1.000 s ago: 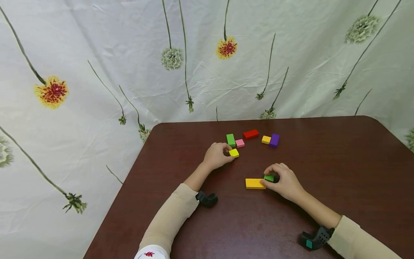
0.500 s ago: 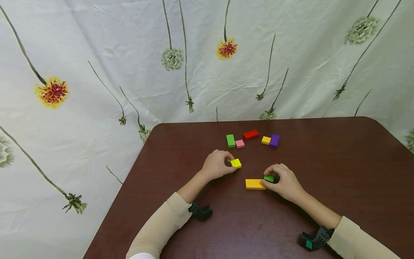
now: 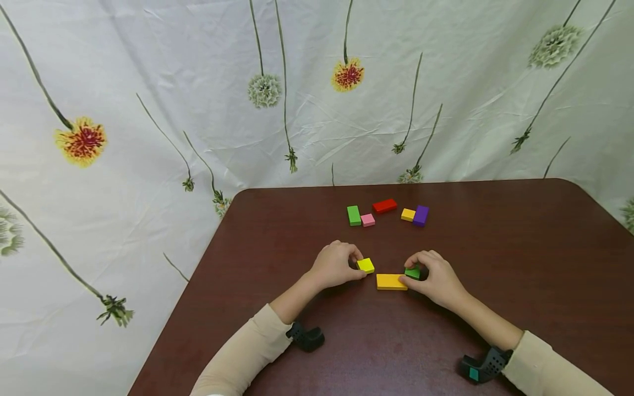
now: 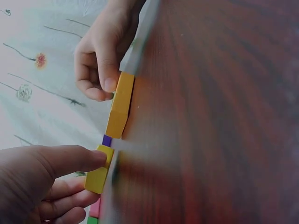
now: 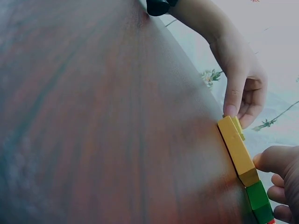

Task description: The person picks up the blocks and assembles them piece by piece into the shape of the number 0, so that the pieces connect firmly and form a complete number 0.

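My left hand [image 3: 338, 266] pinches a small yellow block [image 3: 366, 265] between thumb and fingers, just off the back left corner of a longer orange-yellow block [image 3: 389, 282] lying on the table. In the left wrist view, the thumb lies on one face of the yellow block [image 4: 97, 175] and the fingers lie behind it. My right hand [image 3: 437, 279] holds a small green block [image 3: 412, 272] between thumb and curled fingers, at the orange-yellow block's right end. Its thumb tip overlaps that end. In the right wrist view, the green block [image 5: 258, 199] lines up with the orange-yellow one.
Further back on the brown table [image 3: 520, 247] lie a green block [image 3: 354, 215], a pink block [image 3: 367, 220], a red block [image 3: 384, 206], a small orange-yellow block [image 3: 408, 214] and a purple block [image 3: 420, 215]. A flower-patterned cloth [image 3: 198, 66] hangs behind the table's far edge.
My left hand has brought the yellow block from beside the pink block toward me and slightly right, close to the long orange-yellow block. My right hand has stayed in place.
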`<act>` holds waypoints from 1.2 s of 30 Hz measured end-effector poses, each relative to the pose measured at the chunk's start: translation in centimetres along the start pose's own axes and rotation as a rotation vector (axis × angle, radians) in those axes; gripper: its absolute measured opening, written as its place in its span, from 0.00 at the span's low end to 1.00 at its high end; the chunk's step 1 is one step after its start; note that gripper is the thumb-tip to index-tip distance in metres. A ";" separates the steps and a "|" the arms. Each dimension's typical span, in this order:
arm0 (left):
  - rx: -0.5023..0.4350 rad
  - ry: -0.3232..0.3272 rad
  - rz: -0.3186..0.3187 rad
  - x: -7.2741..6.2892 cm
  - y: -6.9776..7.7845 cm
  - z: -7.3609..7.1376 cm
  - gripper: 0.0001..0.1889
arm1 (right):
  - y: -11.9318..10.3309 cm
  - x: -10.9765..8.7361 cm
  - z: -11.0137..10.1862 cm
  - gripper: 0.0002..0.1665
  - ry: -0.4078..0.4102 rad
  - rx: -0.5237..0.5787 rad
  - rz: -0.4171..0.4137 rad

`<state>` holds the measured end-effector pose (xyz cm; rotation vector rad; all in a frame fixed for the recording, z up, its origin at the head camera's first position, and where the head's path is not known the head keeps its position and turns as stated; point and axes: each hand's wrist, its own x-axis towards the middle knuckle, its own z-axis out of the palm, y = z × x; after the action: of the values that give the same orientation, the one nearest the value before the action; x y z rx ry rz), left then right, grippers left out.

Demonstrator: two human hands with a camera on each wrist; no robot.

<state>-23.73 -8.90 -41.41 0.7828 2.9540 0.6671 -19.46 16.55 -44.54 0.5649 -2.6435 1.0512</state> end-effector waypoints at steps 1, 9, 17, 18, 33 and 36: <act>0.001 -0.004 0.001 -0.1 0.0 0.1 0.14 | 0.0 0.0 0.0 0.14 -0.001 -0.001 0.001; -0.014 -0.022 0.002 -0.4 0.1 0.5 0.14 | 0.0 0.0 0.0 0.14 0.001 0.000 0.001; -0.029 -0.045 -0.001 -0.6 0.3 0.4 0.14 | -0.1 -0.1 0.0 0.15 -0.005 0.002 0.018; -0.026 -0.048 -0.002 -0.6 0.3 0.4 0.14 | -0.1 -0.1 0.0 0.15 -0.006 0.002 0.020; 0.078 -0.030 0.045 -0.7 1.1 0.2 0.20 | -0.1 0.0 0.0 0.14 0.005 -0.003 0.003; 0.110 0.028 0.098 -0.9 1.7 0.3 0.18 | 0.0 0.0 0.1 0.14 0.011 -0.002 -0.011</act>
<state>-22.13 -7.86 -41.03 0.9397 3.0163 0.5275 -19.46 16.46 -44.55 0.5701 -2.6287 1.0452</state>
